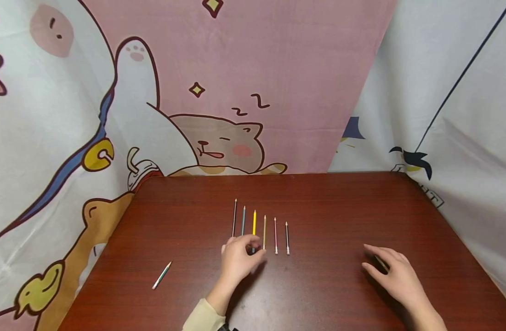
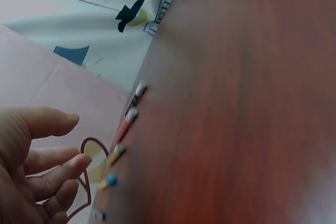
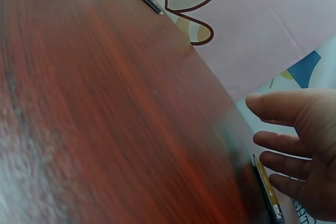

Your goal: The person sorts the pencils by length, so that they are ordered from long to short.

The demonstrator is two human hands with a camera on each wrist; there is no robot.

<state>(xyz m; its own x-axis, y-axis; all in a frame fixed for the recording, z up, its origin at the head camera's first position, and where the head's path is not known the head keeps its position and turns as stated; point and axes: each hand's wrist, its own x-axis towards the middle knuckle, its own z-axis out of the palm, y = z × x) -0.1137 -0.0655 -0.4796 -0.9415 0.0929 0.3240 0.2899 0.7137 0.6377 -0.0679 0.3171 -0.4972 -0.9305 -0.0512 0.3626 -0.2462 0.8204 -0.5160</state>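
Observation:
Pencils lie side by side in a row on the table: dark [image 1: 235, 216], blue [image 1: 243, 218], yellow [image 1: 254, 220], tan [image 1: 264, 227], pink [image 1: 275, 234] and black [image 1: 287, 236]. My left hand [image 1: 237, 257] is over the near ends of the leftmost ones and hides them. In the left wrist view its thumb and fingers are apart, with nothing between them. On the right, my right hand [image 1: 395, 273] has its thumb spread from relaxed fingers. Just beyond these fingers, the right wrist view shows a gold-and-dark pencil [image 3: 269, 192], mostly hidden in the head view.
A white-and-green pencil [image 1: 162, 275] lies by itself at the left of the brown table [image 1: 319, 294]. A pink-and-white cartoon cloth [image 1: 294, 82] hangs behind the far edge, and a white cloth [image 1: 463, 151] hangs along the right side.

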